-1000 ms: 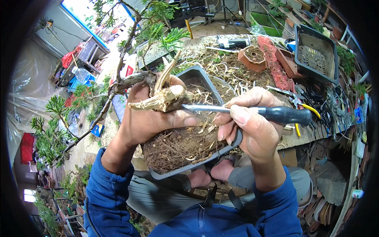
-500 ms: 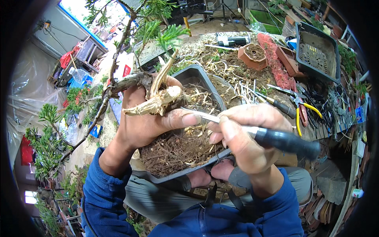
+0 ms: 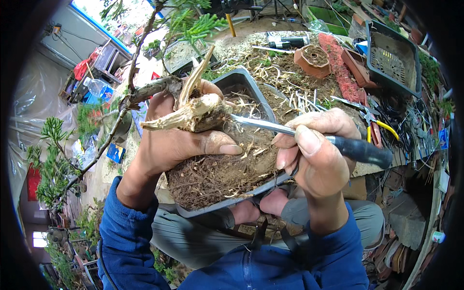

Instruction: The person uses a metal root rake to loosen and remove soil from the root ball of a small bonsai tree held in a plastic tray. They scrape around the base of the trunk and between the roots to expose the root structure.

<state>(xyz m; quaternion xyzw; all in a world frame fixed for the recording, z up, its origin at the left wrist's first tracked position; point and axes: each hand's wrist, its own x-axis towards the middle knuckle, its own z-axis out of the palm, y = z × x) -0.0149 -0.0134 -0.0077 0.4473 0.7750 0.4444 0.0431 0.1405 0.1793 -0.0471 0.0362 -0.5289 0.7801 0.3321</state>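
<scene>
L hand (image 3: 166, 147): grips pale wood trunk (image 3: 195, 113), b/w thumb & fingers
R hand (image 3: 321, 154): clasps blk-handled steel gouge (image 3: 360, 149)
Sm. blue carton (image 3: 115, 152): print illeg.

Cluttered workshop for plants and wood, with features placed relative to the tub (image 3: 231, 199), which holds brown soil (image 3: 220, 179). Above the tub: a conifer (image 3: 155, 88) with pale, stripped wood, and a black-handled tool (image 3: 360, 150), its tip at that wood. Beyond the tub: a bench (image 3: 239, 48) strewn with shavings (image 3: 302, 102) and carrying a terracotta pot (image 3: 309, 70). Right of the tub: pliers (image 3: 371, 118) with yellow handles, a tangle of wires (image 3: 403, 133) and, farther back, a dark tray (image 3: 386, 60) with a slotted floor. Left of the tub, well apart: plastic sheeting (image 3: 41, 96), a grey wall (image 3: 79, 31) and further greenery (image 3: 88, 220).
</scene>
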